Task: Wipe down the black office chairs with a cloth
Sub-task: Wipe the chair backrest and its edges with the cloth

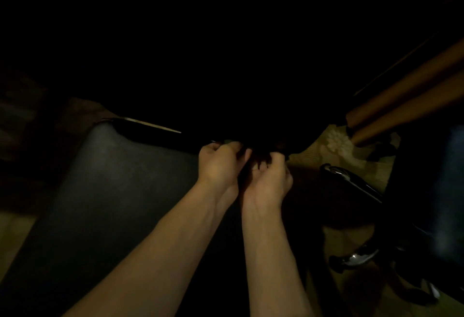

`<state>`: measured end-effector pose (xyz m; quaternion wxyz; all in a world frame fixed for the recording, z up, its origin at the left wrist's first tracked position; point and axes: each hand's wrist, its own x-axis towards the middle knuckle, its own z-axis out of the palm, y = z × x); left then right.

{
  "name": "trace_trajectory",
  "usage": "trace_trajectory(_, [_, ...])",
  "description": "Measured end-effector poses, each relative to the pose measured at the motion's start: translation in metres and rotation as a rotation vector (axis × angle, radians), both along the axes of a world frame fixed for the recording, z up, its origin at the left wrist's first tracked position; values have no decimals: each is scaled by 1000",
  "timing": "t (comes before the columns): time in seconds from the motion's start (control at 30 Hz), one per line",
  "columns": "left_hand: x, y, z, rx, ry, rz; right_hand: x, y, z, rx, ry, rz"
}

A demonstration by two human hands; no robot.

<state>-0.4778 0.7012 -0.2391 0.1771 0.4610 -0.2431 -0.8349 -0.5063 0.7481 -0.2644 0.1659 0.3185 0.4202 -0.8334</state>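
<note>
Two bare forearms reached forward. The left hand [221,163] and right hand [268,178] sat side by side, fingers curled around something dark, possibly a cloth; too dim to tell. Left of them lay the black chair [113,178] seat. Beyond was darkness.

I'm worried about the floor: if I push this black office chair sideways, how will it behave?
The black office chair would probably roll readily: a castered base shows at lower right. It could swivel rather than travel straight. Its padded seat looks smooth, so hands may slide on it. The scene is too dim to judge weight.
</note>
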Motion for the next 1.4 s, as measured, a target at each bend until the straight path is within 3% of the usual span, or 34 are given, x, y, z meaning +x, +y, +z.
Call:
trace_trajectory(0.2, [-16,-31,2,218,-169,51,-8,-25,2,7,-103,10])
trace_trajectory(0.33, [4,-63,8,308,-129,88,5,-57,20,-13,-140,17])
trace_trajectory(0.5, [49,-138,22,327,-59,219,40,-130,39,22,-227,105])
trace_trajectory(0.83, [125,-259,66,233,-191,433,120,-271,88,3,-328,206])
trace_trajectory(1.1, [114,-241,119,151,-262,308,101,-252,126,61,-356,182])
trace_trajectory(1.4, [38,-157,161,119,-317,59,20,-147,165,138,-333,129])
